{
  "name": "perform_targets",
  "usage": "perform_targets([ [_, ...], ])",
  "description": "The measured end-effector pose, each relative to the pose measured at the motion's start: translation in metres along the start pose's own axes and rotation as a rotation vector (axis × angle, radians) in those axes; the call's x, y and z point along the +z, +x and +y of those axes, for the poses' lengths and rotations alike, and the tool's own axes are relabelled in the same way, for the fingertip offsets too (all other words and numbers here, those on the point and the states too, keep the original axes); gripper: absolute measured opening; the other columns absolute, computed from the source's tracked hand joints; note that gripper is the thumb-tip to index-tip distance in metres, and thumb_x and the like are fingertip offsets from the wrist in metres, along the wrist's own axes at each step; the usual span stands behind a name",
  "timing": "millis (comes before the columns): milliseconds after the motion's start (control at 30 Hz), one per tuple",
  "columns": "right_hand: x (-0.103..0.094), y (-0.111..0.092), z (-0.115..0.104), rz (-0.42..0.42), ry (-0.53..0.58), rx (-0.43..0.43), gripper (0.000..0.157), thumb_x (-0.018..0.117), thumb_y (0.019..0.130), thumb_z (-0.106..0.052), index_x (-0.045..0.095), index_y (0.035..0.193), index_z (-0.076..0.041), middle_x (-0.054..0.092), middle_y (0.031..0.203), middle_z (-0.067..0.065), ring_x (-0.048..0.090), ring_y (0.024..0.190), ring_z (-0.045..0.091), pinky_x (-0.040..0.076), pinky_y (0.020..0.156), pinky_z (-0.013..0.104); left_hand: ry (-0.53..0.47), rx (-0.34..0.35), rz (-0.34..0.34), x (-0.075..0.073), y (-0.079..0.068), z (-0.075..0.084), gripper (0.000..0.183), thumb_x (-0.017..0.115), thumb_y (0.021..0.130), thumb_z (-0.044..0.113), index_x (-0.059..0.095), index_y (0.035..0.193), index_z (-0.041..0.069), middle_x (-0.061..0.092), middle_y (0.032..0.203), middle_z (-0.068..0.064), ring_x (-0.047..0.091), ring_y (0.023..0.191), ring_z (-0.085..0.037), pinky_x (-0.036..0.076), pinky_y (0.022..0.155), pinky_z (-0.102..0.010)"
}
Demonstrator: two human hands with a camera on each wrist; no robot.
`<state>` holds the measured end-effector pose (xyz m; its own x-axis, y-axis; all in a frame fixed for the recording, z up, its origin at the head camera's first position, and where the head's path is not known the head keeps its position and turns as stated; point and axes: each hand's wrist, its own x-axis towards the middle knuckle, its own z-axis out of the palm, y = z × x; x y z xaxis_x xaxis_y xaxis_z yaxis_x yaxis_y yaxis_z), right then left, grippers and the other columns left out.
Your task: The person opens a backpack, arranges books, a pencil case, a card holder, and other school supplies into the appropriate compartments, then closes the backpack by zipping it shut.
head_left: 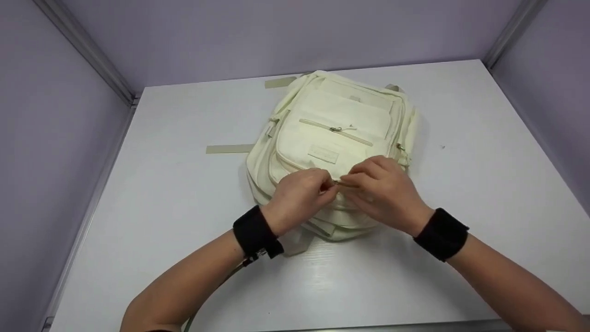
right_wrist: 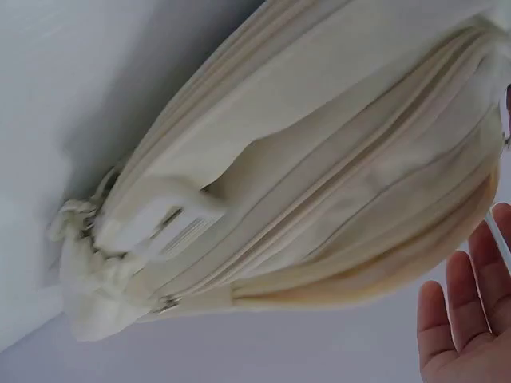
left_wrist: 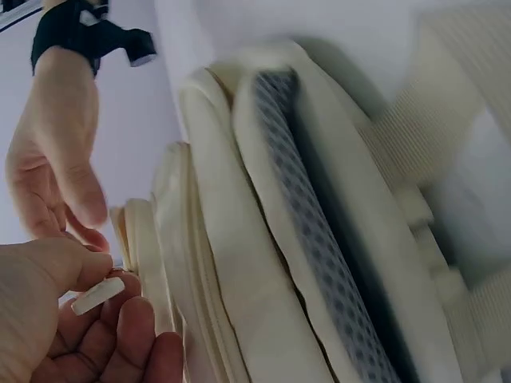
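Observation:
A cream backpack lies front side up on a white table, its bottom toward me. At the lower edge of its front pocket, my left hand pinches a zipper pull, whose pale tab sticks out between thumb and curled fingers in the left wrist view. Close beside it, my right hand pinches the pocket's edge along the zipper. The other fingers of that hand spread loosely past the fabric in the right wrist view; its thumb lies outside that frame.
Straps stretch leftward from the backpack over the table. A second zipper and a label patch sit on the front pocket. Grey mesh padding shows on the bag's back. Pale walls stand around the table.

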<state>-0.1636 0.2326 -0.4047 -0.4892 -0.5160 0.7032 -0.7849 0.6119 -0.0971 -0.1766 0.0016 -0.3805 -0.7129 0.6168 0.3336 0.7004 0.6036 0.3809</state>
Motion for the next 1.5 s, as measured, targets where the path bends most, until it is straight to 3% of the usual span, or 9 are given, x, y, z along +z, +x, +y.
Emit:
perform_targets([
  [67,0.009,0.003,-0.007,0.019,-0.023,-0.025,0.02,0.085,0.085,-0.016,0.074,0.102,-0.012,0.069,0.097,0.003,0.062,0.092,0.025,0.048,0.075,0.041,-0.04,-0.027,-0.027,0.0,0.001,0.001,0.013,0.067,0.099,0.02,0.072,0.089,0.013,0.065,0.08,0.005,0.057,0.069,-0.008,0.047,0.061,-0.025],
  [167,0.018,0.006,-0.011,0.046,-0.033,0.016,0.011,0.081,0.086,-0.009,0.072,0.092,-0.011,0.067,0.09,0.002,0.06,0.085,0.024,0.045,0.068,0.039,-0.05,-0.02,-0.025,0.0,0.001,0.0,0.012,0.065,0.099,0.017,0.074,0.092,0.014,0.066,0.082,0.005,0.058,0.073,-0.009,0.047,0.064,-0.025],
  [367,0.02,0.007,-0.014,0.07,-0.046,0.098,0.012,0.07,0.079,-0.001,0.07,0.085,-0.011,0.067,0.085,0.001,0.06,0.08,0.026,0.044,0.066,0.041,0.222,0.247,0.159,0.001,0.004,-0.019,0.01,0.067,0.096,0.009,0.073,0.102,0.012,0.068,0.102,-0.003,0.062,0.099,-0.023,0.051,0.083,-0.035],
  [467,0.019,0.006,-0.016,0.067,-0.066,0.127,0.006,0.069,0.081,-0.005,0.07,0.083,-0.011,0.067,0.085,0.002,0.059,0.08,0.027,0.042,0.066,0.041,0.327,0.317,0.179,0.002,0.007,-0.027,0.003,0.07,0.096,0.009,0.071,0.097,0.012,0.066,0.103,-0.004,0.062,0.1,-0.025,0.052,0.083,-0.037],
  [633,0.014,0.003,-0.017,0.076,-0.069,0.163,0.005,0.068,0.081,-0.006,0.069,0.081,-0.011,0.066,0.083,0.002,0.056,0.08,0.027,0.04,0.067,0.042,0.391,0.31,0.12,0.001,0.008,-0.026,0.006,0.07,0.092,0.005,0.068,0.093,0.01,0.064,0.097,-0.004,0.061,0.09,-0.023,0.052,0.074,-0.033],
  [933,-0.004,-0.018,-0.017,0.095,-0.049,0.215,0.013,0.069,0.078,0.002,0.071,0.082,-0.01,0.065,0.084,0.004,0.058,0.081,0.027,0.045,0.072,0.041,0.339,0.272,0.051,-0.002,0.006,-0.022,0.011,0.069,0.091,0.0,0.065,0.097,0.009,0.062,0.097,-0.005,0.06,0.089,-0.025,0.05,0.075,-0.033],
  [1100,-0.017,-0.031,-0.014,0.06,-0.039,0.28,0.019,0.07,0.078,0.008,0.071,0.086,-0.01,0.065,0.088,0.003,0.06,0.086,0.025,0.047,0.075,0.038,0.327,0.236,0.015,-0.003,0.002,-0.019,0.013,0.068,0.094,-0.001,0.064,0.1,0.009,0.061,0.099,-0.004,0.058,0.092,-0.023,0.051,0.073,-0.03],
  [1300,-0.027,-0.046,0.004,0.015,-0.077,0.402,0.018,0.072,0.082,0.009,0.068,0.09,-0.007,0.065,0.09,0.005,0.062,0.089,0.024,0.049,0.072,0.036,0.332,0.228,0.006,-0.004,-0.007,-0.02,0.016,0.067,0.093,-0.004,0.061,0.101,0.009,0.058,0.1,-0.004,0.057,0.091,-0.022,0.051,0.072,-0.029],
  [1500,-0.021,-0.044,0.034,-0.055,-0.077,0.49,0.014,0.068,0.088,0.007,0.068,0.096,-0.005,0.067,0.093,0.008,0.06,0.087,0.026,0.047,0.07,0.037,0.32,0.229,-0.003,-0.004,-0.014,-0.024,0.021,0.069,0.09,-0.007,0.061,0.101,0.009,0.058,0.099,-0.004,0.056,0.09,-0.022,0.05,0.074,-0.03],
])
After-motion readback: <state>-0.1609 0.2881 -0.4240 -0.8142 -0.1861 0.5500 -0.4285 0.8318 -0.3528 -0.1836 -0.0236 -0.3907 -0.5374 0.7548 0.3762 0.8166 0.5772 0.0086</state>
